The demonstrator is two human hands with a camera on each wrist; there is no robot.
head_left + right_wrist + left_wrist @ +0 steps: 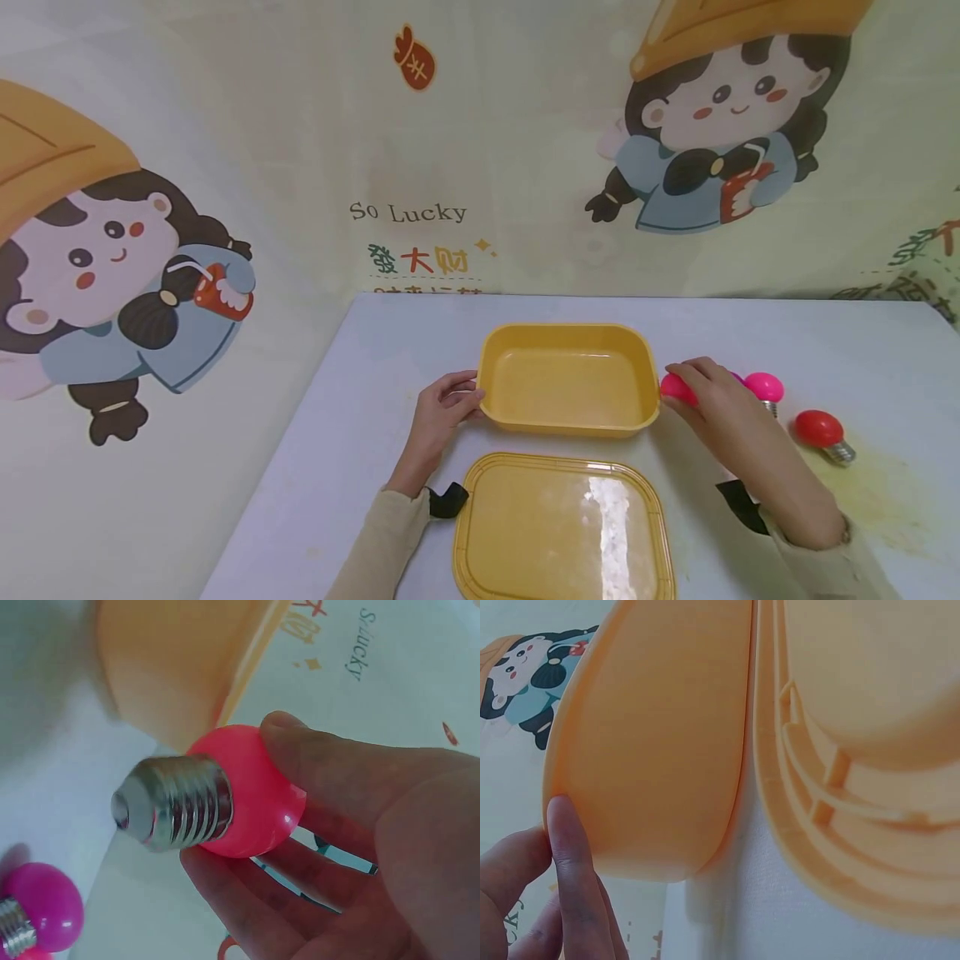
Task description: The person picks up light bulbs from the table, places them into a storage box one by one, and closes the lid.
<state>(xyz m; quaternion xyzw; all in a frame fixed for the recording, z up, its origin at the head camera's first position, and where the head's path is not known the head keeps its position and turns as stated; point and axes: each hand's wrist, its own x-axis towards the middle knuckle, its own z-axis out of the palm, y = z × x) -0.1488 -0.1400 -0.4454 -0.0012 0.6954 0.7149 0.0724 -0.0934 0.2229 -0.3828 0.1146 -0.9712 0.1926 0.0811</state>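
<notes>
My right hand pinches a pink light bulb by its round end, just off the right wall of a yellow box. In the right wrist view, its silver screw base points away from the palm. My left hand holds the box's left end, thumb and fingers at the rim. The inside of the box shows bare in the head view. Right of the right hand lie another pink bulb and a red bulb. A purple bulb is mostly hidden behind the right hand in the head view.
A yellow lid lies on the white table in front of the box. Behind the table hangs a printed cloth with cartoon figures. Black straps hang at both wrists.
</notes>
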